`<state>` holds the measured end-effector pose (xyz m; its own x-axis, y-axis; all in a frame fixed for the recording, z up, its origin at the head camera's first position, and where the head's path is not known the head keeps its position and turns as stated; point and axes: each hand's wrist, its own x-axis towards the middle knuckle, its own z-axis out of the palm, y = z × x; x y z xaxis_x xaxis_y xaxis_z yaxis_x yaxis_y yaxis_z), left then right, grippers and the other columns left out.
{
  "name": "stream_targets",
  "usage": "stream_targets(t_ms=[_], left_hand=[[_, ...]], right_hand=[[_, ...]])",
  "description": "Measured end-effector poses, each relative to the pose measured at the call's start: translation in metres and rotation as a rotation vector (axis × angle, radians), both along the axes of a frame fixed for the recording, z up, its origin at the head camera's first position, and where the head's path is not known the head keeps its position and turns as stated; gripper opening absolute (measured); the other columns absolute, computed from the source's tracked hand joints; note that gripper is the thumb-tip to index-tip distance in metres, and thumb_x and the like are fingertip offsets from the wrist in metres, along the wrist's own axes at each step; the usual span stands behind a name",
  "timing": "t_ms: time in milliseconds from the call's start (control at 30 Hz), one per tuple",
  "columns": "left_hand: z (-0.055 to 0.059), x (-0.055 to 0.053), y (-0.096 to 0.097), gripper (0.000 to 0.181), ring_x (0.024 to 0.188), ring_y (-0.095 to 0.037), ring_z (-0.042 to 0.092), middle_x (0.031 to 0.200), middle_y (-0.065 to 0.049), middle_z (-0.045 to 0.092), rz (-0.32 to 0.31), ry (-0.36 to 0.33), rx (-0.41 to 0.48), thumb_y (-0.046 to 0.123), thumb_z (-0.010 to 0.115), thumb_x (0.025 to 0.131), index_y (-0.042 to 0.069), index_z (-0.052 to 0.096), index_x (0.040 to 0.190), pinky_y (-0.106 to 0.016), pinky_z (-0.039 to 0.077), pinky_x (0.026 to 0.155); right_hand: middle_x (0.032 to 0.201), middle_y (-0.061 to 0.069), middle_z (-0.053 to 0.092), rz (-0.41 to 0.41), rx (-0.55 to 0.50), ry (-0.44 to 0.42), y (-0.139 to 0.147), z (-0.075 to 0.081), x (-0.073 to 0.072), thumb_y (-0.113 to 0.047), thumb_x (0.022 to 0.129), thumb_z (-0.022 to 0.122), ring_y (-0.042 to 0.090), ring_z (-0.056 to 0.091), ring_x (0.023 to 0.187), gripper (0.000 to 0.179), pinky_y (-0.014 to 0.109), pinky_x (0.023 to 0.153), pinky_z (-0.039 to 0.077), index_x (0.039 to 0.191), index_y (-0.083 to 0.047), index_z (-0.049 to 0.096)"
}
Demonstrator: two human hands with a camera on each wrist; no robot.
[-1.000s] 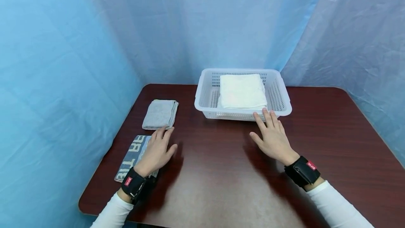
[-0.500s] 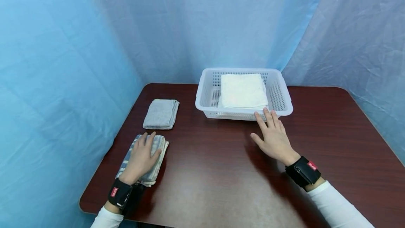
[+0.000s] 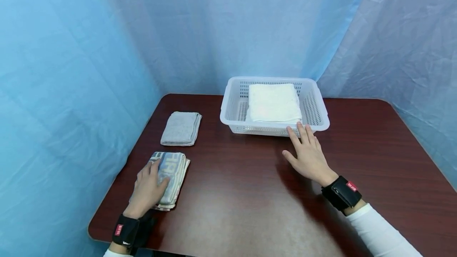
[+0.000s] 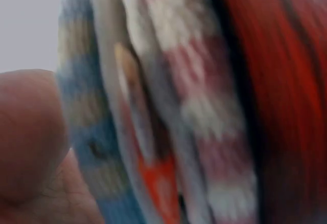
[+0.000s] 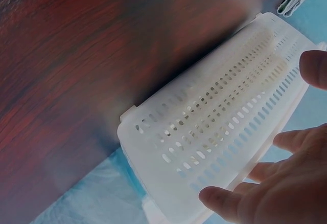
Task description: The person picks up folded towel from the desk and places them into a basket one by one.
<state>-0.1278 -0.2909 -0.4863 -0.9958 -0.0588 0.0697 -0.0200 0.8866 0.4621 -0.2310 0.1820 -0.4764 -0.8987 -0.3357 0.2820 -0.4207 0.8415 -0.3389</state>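
My left hand (image 3: 145, 190) lies over the left part of a folded blue towel (image 3: 174, 171) with pale lettering. Its fingers stretch along the cloth, thumb spread toward the right. Close up in the left wrist view, the towel's stacked folds (image 4: 97, 132) show blue-and-cream and pink-and-cream stripes, blurred, beside part of the hand (image 4: 30, 137). On the other side my right hand (image 3: 308, 160) has its fingers spread, the tips at the front rim of a white perforated basket (image 3: 233, 123). A folded white towel (image 3: 275, 102) lies inside that basket.
Behind the blue towel lies a folded grey cloth (image 3: 181, 129). Everything rests on a dark reddish-brown table (image 3: 242, 193) with rounded corners. Light blue curtains (image 3: 214, 31) hang at the back and sides.
My left hand has drawn back and to the left, from beside the grey cloth to the left side of the blue towel, uncovering its right part. The right hand stays at the basket.
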Motion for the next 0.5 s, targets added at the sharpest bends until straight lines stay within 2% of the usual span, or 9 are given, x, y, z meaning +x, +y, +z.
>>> stream_targets(t_ms=[167, 400, 500], left_hand=[[0.001, 0.004, -0.010, 0.068, 0.133, -0.062, 0.021, 0.148, -0.042, 0.022, 0.039, -0.060, 0.023, 0.022, 0.056, 0.100, -0.010, 0.025, 0.150, -0.077, 0.023, 0.099], [0.000, 0.004, -0.018, 0.075, 0.128, -0.061, 0.029, 0.146, -0.042, 0.024, 0.102, -0.178, 0.031, 0.031, 0.052, 0.102, -0.011, 0.016, 0.152, -0.073, 0.032, 0.096], [0.000, 0.002, -0.019, 0.076, 0.128, -0.060, 0.030, 0.144, -0.043, 0.026, 0.117, -0.207, 0.027, 0.034, 0.052, 0.102, -0.011, 0.015, 0.152, -0.072, 0.034, 0.095]], right_hand=[[0.162, 0.027, 0.011, 0.001, -0.001, -0.002, 0.000, -0.002, 0.000, -0.028, 0.097, 0.063, 0.045, 0.004, 0.149, 0.075, 0.071, 0.110, 0.015, 0.157, -0.005, 0.025], [0.162, 0.027, 0.010, 0.004, -0.003, 0.006, 0.001, -0.003, -0.001, -0.028, 0.097, 0.062, 0.045, 0.003, 0.150, 0.075, 0.070, 0.110, 0.015, 0.157, -0.006, 0.025], [0.162, 0.026, 0.010, 0.003, -0.001, 0.007, 0.000, -0.003, -0.001, -0.028, 0.097, 0.062, 0.044, 0.003, 0.150, 0.074, 0.070, 0.110, 0.014, 0.158, -0.006, 0.025]])
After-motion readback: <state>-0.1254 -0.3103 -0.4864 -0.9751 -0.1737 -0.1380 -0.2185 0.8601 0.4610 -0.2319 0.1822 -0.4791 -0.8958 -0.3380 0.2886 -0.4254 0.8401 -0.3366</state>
